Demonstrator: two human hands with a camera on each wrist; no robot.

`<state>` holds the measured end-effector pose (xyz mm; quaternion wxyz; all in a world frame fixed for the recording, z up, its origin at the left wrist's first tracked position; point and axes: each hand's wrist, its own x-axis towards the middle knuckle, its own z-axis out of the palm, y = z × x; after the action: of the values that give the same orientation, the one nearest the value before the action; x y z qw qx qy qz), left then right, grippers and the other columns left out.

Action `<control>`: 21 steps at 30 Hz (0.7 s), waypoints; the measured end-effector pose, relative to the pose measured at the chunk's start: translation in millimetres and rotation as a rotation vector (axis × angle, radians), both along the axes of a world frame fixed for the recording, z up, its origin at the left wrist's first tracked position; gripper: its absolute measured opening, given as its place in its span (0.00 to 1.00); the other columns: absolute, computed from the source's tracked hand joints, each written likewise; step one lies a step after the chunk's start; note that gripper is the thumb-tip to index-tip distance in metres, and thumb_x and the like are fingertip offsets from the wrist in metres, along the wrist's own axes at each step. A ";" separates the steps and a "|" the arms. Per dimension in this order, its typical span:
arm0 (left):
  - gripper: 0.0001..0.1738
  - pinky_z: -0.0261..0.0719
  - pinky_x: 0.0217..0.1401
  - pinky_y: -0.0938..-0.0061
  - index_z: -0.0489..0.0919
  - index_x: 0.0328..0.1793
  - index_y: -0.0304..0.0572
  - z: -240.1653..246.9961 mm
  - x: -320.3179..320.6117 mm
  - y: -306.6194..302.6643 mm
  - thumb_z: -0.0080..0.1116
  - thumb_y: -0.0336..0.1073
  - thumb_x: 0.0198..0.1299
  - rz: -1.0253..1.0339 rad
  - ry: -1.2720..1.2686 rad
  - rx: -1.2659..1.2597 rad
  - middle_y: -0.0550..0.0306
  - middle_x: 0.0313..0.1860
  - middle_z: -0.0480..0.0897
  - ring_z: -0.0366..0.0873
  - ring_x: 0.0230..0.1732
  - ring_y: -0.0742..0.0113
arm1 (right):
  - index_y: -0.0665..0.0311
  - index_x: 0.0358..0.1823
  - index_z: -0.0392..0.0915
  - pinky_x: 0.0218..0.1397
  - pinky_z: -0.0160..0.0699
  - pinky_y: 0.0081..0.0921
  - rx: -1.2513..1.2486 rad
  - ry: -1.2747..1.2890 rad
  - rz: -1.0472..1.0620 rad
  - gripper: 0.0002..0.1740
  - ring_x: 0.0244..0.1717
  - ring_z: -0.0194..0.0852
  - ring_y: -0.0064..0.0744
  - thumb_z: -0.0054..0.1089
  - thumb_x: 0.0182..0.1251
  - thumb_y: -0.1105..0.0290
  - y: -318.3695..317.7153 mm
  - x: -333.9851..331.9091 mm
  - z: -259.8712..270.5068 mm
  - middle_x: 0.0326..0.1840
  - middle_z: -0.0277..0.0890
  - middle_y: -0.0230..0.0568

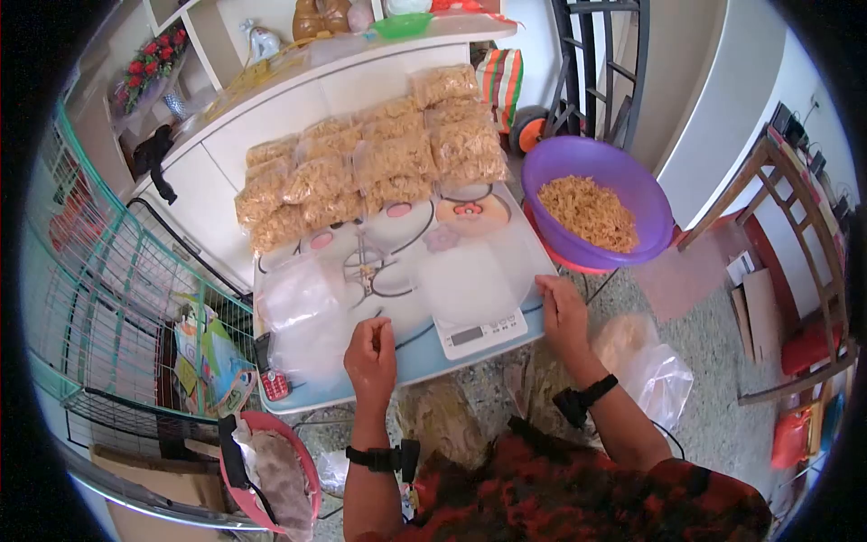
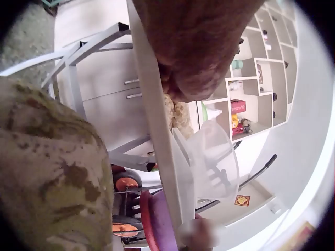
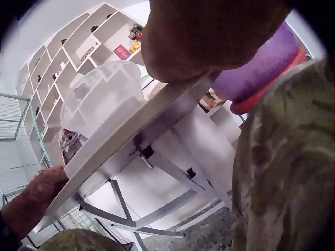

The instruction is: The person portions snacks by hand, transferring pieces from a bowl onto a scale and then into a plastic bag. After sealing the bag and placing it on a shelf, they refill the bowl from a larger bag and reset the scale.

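On the patterned table [image 1: 406, 298] stands a white digital scale [image 1: 497, 332] with a translucent plastic container [image 1: 465, 275] on top. To the scale's left, my left hand [image 1: 370, 357] rests at the table's front edge, its fingers loosely curled around nothing. My right hand [image 1: 565, 314] rests at the edge on the other side, also loosely curled and holding nothing. The container's tall clear sides [image 2: 214, 162] show in the left wrist view. A pile of clear plastic bags [image 1: 302, 298] lies beyond my left hand. Filled bags of golden shreds [image 1: 388, 158] are stacked at the table's far side.
Right of the table, a purple basin [image 1: 652, 208] holds loose golden shreds [image 1: 587, 212]. A red keypad phone [image 1: 275, 386] sits at the left corner. Green wire cages [image 1: 135, 307] stand at left, near a pink tub [image 1: 312, 479]. At right is a wooden chair [image 1: 795, 226].
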<state>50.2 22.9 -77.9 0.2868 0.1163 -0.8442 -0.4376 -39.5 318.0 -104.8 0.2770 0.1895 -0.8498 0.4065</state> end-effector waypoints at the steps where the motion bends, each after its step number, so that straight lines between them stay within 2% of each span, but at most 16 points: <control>1: 0.07 0.74 0.35 0.75 0.80 0.42 0.36 0.6 -0.1 -0.3 0.57 0.33 0.65 0.001 -0.004 -0.013 0.56 0.30 0.79 0.75 0.28 0.70 | 0.63 0.49 0.76 0.50 0.77 0.39 0.006 0.002 -0.006 0.15 0.47 0.77 0.51 0.50 0.63 0.82 -0.5 1.2 -0.9 0.44 0.78 0.49; 6: 0.09 0.74 0.40 0.75 0.79 0.43 0.36 -1.5 1.2 -1.5 0.56 0.35 0.66 -0.020 -0.096 0.008 0.54 0.33 0.79 0.75 0.32 0.69 | 0.63 0.47 0.76 0.49 0.76 0.40 0.022 -0.030 -0.014 0.13 0.46 0.77 0.51 0.49 0.63 0.80 -1.3 3.1 -2.0 0.44 0.77 0.48; 12: 0.08 0.75 0.39 0.73 0.79 0.43 0.38 -1.5 1.2 2.8 0.56 0.35 0.66 -0.040 -0.047 -0.087 0.54 0.32 0.79 0.76 0.32 0.65 | 0.62 0.46 0.76 0.49 0.75 0.39 0.018 -0.012 -0.020 0.11 0.46 0.76 0.49 0.50 0.64 0.79 -4.3 2.1 -1.0 0.43 0.77 0.46; 15: 0.05 0.74 0.34 0.74 0.79 0.40 0.38 -6.3 -1.1 3.2 0.58 0.31 0.63 -0.036 0.024 -0.175 0.54 0.30 0.78 0.76 0.27 0.66 | 0.62 0.45 0.76 0.50 0.75 0.39 0.039 -0.006 -0.014 0.10 0.47 0.76 0.50 0.51 0.64 0.79 -2.3 1.3 -0.4 0.44 0.77 0.46; 21: 0.04 0.76 0.34 0.69 0.80 0.39 0.41 -9.4 -0.4 5.2 0.59 0.32 0.61 -0.072 0.051 -0.261 0.54 0.31 0.81 0.79 0.29 0.60 | 0.61 0.45 0.76 0.52 0.74 0.40 0.068 0.027 -0.002 0.12 0.47 0.75 0.49 0.51 0.61 0.80 -1.3 0.9 -5.2 0.45 0.77 0.44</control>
<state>49.7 28.1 -87.3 0.3051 0.0363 -0.8900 -0.3369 -38.6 316.7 -110.0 0.2821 0.2033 -0.8596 0.3743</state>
